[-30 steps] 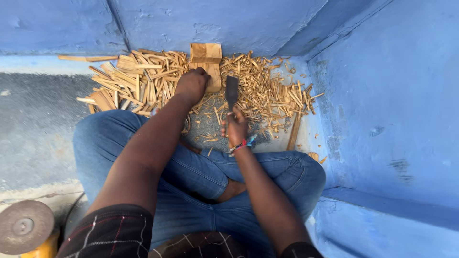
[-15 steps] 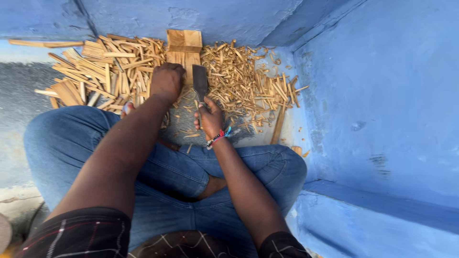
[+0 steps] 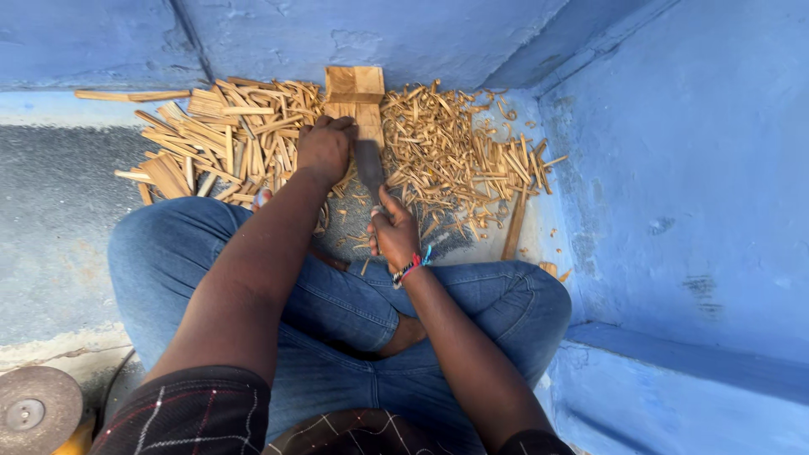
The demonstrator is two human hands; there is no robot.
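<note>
My left hand (image 3: 324, 147) rests closed on wood block (image 3: 356, 97), at its lower left edge. My right hand (image 3: 394, 236) clamped on knife (image 3: 369, 166) handle, blade just below block. Wood sticks (image 3: 219, 139) both sides of block.

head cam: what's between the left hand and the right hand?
The dark knife blade, gripped by the right hand, reaches up beside the left hand on the wooden block; head view.

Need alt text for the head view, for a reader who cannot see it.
A cross-legged person's left hand steadies wood on a wooden block while the right hand holds a cleaver over it. Wood strips and thin splints lie on either side.
</note>
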